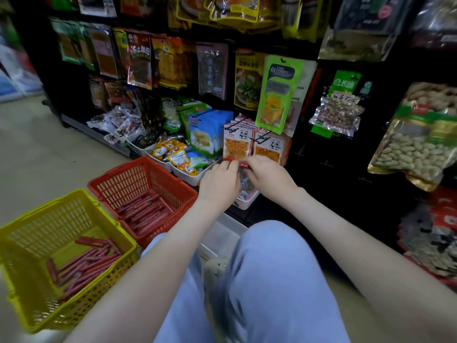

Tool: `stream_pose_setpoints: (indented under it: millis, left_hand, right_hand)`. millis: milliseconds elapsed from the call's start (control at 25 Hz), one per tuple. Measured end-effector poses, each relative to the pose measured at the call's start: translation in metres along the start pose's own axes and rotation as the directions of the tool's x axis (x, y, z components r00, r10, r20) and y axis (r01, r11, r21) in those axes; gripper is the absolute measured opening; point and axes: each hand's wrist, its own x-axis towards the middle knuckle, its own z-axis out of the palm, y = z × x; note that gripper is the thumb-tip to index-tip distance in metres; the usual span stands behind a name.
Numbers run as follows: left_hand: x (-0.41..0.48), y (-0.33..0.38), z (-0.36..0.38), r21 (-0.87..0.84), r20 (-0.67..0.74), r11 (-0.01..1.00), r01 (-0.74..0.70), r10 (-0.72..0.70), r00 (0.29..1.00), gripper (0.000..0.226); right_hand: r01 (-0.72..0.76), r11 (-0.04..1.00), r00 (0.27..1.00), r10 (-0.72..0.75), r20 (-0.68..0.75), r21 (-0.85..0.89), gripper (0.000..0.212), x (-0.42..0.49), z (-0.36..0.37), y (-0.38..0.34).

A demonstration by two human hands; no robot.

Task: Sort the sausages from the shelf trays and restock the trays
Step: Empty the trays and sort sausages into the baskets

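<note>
Sausages (146, 211) like those lying loose in the red basket (128, 186) look light, slim and fairly stiff, with a slick red casing that should slide and roll easily. I judge the surest hold is a pinch across the middle, or one at each end when a piece is being checked, and never by a bare tip. One small red sausage (233, 159), partly hidden and hard to make out, sits between the two hands just above the white shelf tray (247, 203) at the foot of the shelf. The left hand (218, 184) pinches its left end with curled fingers and the right hand (267, 174) pinches its right end the same way, so each grip is narrow and closed on the piece, with nothing else held. A second lot of sausages lies in the yellow basket (49, 224), beside the red one on the floor at the person's left, apart from both hands
</note>
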Motion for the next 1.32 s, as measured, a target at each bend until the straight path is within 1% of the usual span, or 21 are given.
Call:
stream_pose_setpoints:
  millis: [160,280,400,480,560,680,760,840,920,960,1040,1080,1120,1160,1240,1320]
  left_hand:
    - [0.013,-0.001,-0.005,0.015,-0.008,1.000,0.006,-0.006,1.000,0.032]
    - [0.024,0.010,0.003,-0.017,0.018,1.000,0.008,-0.008,1.000,0.033]
    - [0.034,0.026,0.024,-0.059,0.085,0.998,-0.012,0.017,0.996,0.033]
    - [0.039,0.037,0.049,-0.071,0.127,0.996,-0.044,0.053,0.990,0.030]
    - [0.037,0.046,0.084,-0.085,0.209,0.994,-0.066,0.082,0.975,0.028]
    - [0.020,0.062,0.152,-0.121,0.370,0.992,-0.037,0.080,0.926,0.029]
    - [0.001,0.068,0.198,-0.131,0.485,0.991,0.008,0.057,0.872,0.030]
    - [-0.022,0.069,0.246,-0.121,0.604,0.991,0.051,0.033,0.796,0.033]
    - [-0.047,0.062,0.293,-0.099,0.687,0.995,0.009,0.062,0.724,0.041]
    - [-0.060,0.058,0.314,-0.103,0.700,0.994,-0.022,0.088,0.708,0.043]
    - [-0.088,0.049,0.361,-0.158,0.713,0.986,-0.059,0.156,0.684,0.046]
    - [-0.102,0.045,0.380,-0.163,0.735,0.984,-0.073,0.171,0.656,0.047]
    - [-0.115,0.040,0.399,-0.158,0.764,0.982,-0.100,0.186,0.617,0.050]
    - [-0.124,0.035,0.415,-0.169,0.785,0.977,-0.129,0.213,0.582,0.053]
    - [-0.139,0.026,0.438,-0.169,0.805,0.968,-0.184,0.243,0.541,0.053]
    - [-0.152,0.013,0.452,-0.160,0.778,0.957,-0.241,0.272,0.567,0.050]
  right_hand:
    - [0.049,0.997,0.997,-0.046,0.063,-0.055,0.030,0.017,-0.019,-0.004]
    - [0.006,0.998,0.995,0.000,0.095,-0.069,0.030,0.017,-0.024,0.004]
    - [-0.089,0.993,0.987,0.098,0.128,-0.075,0.027,0.008,-0.012,0.026]
    - [-0.180,0.983,0.974,0.183,0.133,-0.038,0.025,-0.005,0.008,0.047]
    - [-0.284,0.959,0.948,0.279,0.154,0.016,0.027,-0.023,0.038,0.069]
    - [-0.446,0.892,0.876,0.420,0.237,0.067,0.027,-0.056,0.095,0.103]
    - [-0.537,0.841,0.811,0.493,0.316,0.066,0.028,-0.081,0.135,0.123]
    - [-0.640,0.767,0.715,0.569,0.406,0.051,0.035,-0.110,0.183,0.142]
    - [-0.706,0.708,0.624,0.611,0.487,0.016,0.043,-0.144,0.234,0.154]
    - [-0.718,0.696,0.592,0.614,0.522,-0.004,0.047,-0.160,0.258,0.158]
    - [-0.724,0.689,0.549,0.606,0.576,-0.034,0.053,-0.192,0.307,0.167]
    - [-0.710,0.701,0.531,0.594,0.605,-0.064,0.058,-0.207,0.328,0.167]
    - [-0.682,0.723,0.512,0.578,0.635,-0.108,0.067,-0.221,0.348,0.167]
    - [-0.634,0.757,0.511,0.562,0.651,-0.156,0.077,-0.235,0.368,0.166]
    - [-0.548,0.809,0.496,0.518,0.697,-0.211,0.095,-0.256,0.403,0.159]
    - [-0.483,0.848,0.505,0.472,0.723,-0.218,0.101,-0.270,0.431,0.153]
